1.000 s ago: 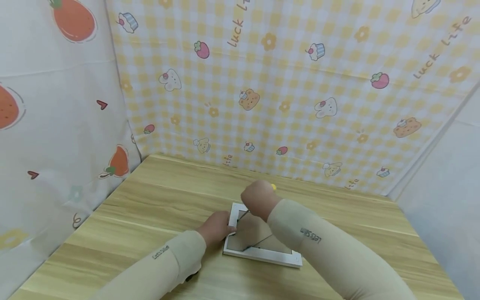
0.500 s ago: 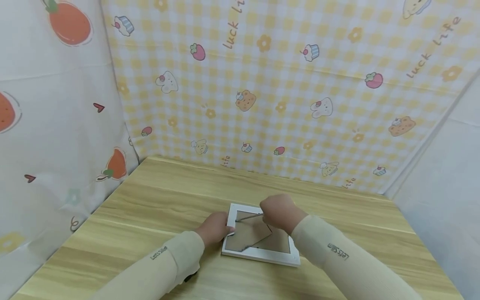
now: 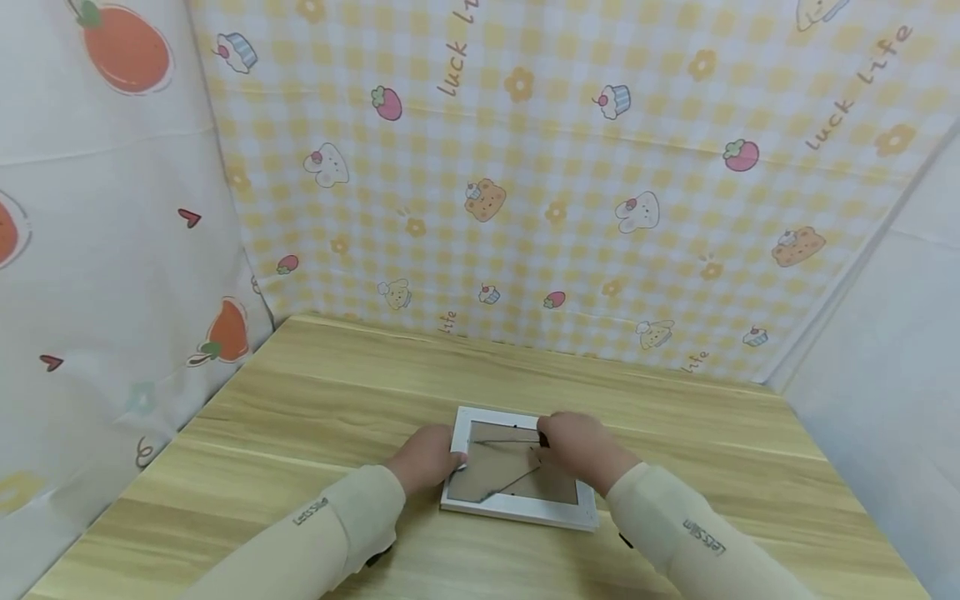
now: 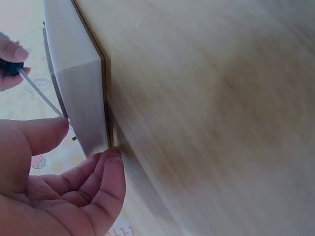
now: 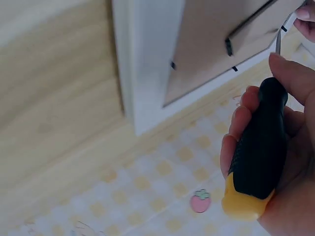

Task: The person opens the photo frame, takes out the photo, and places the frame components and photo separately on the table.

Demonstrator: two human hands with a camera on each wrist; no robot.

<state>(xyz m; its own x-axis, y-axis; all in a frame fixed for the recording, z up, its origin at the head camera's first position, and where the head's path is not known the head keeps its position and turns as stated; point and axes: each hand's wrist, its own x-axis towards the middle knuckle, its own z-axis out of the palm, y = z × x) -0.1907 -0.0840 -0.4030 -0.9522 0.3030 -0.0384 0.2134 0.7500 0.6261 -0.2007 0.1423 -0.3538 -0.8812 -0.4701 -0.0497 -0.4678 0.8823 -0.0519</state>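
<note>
Okay, I have the right hand wrapped round a black-and-yellow screwdriver, its thin shaft running across to the left border of the white picture frame, near the left thumb; I can't tell whether the tip touches. My left hand pinches that edge, thumb above, fingertips at the underside. The frame lies brown backing up on the wood-grain table, with a yellow-checked cloth hanging beyond.
</note>
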